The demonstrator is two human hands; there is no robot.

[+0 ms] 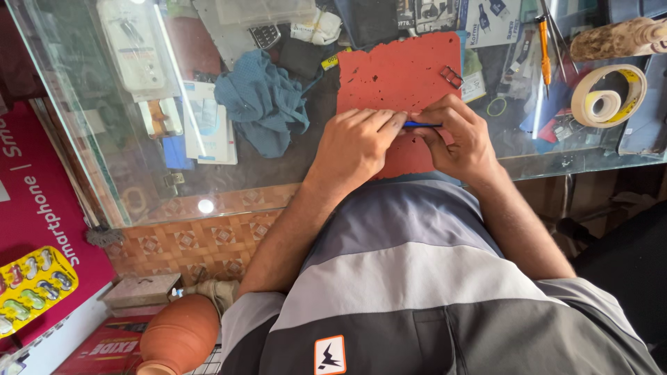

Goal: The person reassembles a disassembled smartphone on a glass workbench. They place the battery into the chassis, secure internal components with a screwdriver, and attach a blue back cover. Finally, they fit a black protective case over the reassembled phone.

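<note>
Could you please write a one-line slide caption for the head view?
Left hand and right hand pinch a thin blue tool over a red mat on a glass counter.

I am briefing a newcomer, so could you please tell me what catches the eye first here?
The red mat on the glass counter, where the left hand and right hand meet around a thin blue tool. A crumpled blue cloth lies left, a yellow tape roll far right.

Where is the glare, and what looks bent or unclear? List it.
Head view: daylight glare streaks the glass counter, with a bright spot near its front edge; the wide lens bows the counter's edges; the hands stay sharp, left hand and right hand pinching a thin blue tool over the red mat; what they work on is hidden.
</note>
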